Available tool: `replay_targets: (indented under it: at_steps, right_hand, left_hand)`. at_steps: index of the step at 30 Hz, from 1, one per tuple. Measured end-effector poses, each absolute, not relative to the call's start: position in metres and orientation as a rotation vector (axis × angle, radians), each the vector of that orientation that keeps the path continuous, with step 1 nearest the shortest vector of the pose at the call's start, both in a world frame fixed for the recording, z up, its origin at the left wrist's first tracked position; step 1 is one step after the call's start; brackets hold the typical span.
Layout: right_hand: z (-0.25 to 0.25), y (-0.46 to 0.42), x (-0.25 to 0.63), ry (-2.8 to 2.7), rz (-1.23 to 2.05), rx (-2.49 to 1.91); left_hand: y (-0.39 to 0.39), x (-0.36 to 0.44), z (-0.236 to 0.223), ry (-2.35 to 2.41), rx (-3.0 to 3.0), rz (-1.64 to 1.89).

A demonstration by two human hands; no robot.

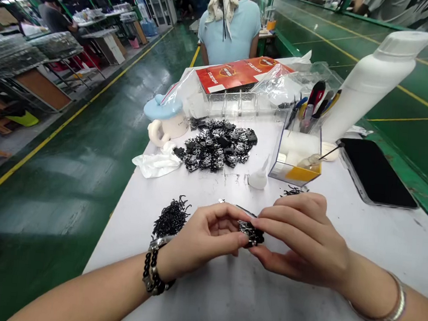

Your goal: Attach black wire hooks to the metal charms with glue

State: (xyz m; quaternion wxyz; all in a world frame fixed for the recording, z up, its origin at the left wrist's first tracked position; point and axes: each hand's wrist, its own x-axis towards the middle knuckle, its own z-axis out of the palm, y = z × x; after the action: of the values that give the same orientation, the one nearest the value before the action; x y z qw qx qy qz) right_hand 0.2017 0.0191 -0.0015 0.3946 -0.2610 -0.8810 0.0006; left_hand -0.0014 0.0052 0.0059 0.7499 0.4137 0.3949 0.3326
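Between my two hands is a small black part with silvery metal detail (251, 233). My left hand (213, 233) pinches its left side between thumb and fingers. On its other side, the thumb and fingertips of my right hand (300, 238) close on the same part. Partly hidden behind my fingers, a thin dark tool or strip (246, 211) lies close to the part. Beside my left wrist is a pile of short black curved pieces (171, 218). Farther back sits a heap of similar black and silver parts (217, 146).
A small white dropper bottle (258, 178) stands near a clear tool holder (297, 158). At the right are a phone (380, 172) and a tall white bottle (372, 87). A lidded mug (170, 121) and crumpled tissue (157, 161) sit left. A person (229, 29) sits ahead.
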Motion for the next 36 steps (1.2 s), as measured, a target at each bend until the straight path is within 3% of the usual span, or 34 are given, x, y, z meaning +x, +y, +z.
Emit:
replay_targets:
  at_steps: [25, 36]
  right_hand:
    - [-0.0052, 0.0200, 0.2000, -2.254, -0.031, -0.609]
    - [-0.0017, 0.0220, 0.2009, -2.222, 0.098, -0.649]
  left_hand:
    - [-0.0027, 0.0042, 0.0066, 0.980, 0.811, 0.762]
    - [0.0039, 0.0018, 0.0069, 0.794, 0.734, 0.743]
